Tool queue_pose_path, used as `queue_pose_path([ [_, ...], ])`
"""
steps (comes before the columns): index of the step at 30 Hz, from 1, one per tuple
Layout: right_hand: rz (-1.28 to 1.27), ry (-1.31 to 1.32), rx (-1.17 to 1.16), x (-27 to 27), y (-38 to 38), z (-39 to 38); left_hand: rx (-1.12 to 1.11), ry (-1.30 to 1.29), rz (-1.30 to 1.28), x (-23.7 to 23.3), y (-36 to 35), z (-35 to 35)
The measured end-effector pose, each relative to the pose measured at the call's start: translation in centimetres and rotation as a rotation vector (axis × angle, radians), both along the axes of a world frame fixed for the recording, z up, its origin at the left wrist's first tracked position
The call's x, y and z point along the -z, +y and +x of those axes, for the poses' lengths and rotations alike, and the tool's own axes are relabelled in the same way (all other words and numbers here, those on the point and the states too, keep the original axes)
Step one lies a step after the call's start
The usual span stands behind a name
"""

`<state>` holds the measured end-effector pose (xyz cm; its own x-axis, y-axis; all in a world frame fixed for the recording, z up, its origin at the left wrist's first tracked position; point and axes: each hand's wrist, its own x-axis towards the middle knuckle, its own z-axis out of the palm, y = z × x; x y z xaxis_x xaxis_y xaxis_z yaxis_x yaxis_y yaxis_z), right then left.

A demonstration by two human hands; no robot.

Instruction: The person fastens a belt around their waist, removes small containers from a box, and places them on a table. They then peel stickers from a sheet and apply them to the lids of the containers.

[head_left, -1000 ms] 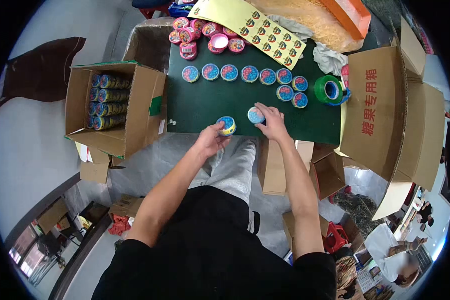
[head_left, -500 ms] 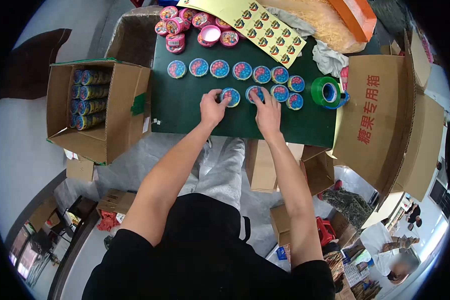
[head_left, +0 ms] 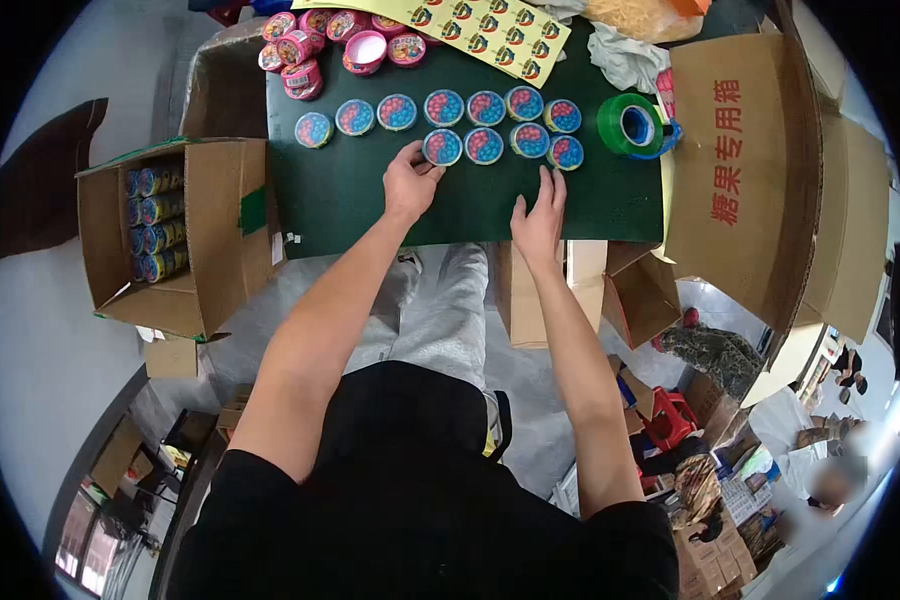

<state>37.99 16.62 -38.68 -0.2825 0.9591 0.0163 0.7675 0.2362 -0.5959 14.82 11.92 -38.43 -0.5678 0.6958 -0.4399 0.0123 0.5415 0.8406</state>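
Observation:
Round tubs with clear lids and red and blue contents stand in two rows on the green table (head_left: 370, 205). The back row is longer; in the front row, the leftmost tub (head_left: 442, 147) has the fingertips of my left hand (head_left: 410, 185) at its left edge. My right hand (head_left: 540, 218) is just in front of the rightmost front tub (head_left: 566, 152), its fingers apart and nothing in them. Whether its fingertips touch that tub, I cannot tell.
Pink tubs (head_left: 301, 78) and a yellow sticker sheet (head_left: 490, 32) lie at the back. Green tape (head_left: 622, 124) is on the right, beside a large carton (head_left: 725, 150). An open carton (head_left: 225, 230) with stacked tubs stands on the left. People are at the lower right.
The front-row tubs now stand close together, with the left ones moved right. My right hand has left the tub it touched and drawn back toward me. The view has shifted.

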Motion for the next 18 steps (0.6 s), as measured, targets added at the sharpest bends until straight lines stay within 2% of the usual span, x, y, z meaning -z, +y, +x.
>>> queue_pose_path([
  [4,0.061,0.021,0.144,0.4,0.6,0.7,0.097,0.088,-0.086,-0.4,-0.1,0.3],
  [6,0.083,0.015,0.197,0.1,1.2,0.8,0.192,0.27,-0.149,-0.9,-0.4,0.6],
  [7,0.131,-0.029,0.171,0.0,1.4,0.8,0.236,0.362,-0.181,-1.4,-0.7,0.7],
  [8,0.128,-0.046,0.092,-0.2,1.9,0.7,0.284,0.421,-0.08,-0.4,-1.5,0.7],
  [11,0.128,-0.135,-0.101,-0.9,2.9,-0.8,0.501,0.791,0.004,-1.4,-2.0,1.6],
  [13,0.096,-0.222,-0.156,-0.6,3.4,-1.3,0.628,0.846,-0.044,-2.1,-1.8,1.9],
  [18,0.074,-0.205,-0.227,0.3,4.5,0.0,0.833,0.927,-0.099,-2.8,-1.2,3.0],
])
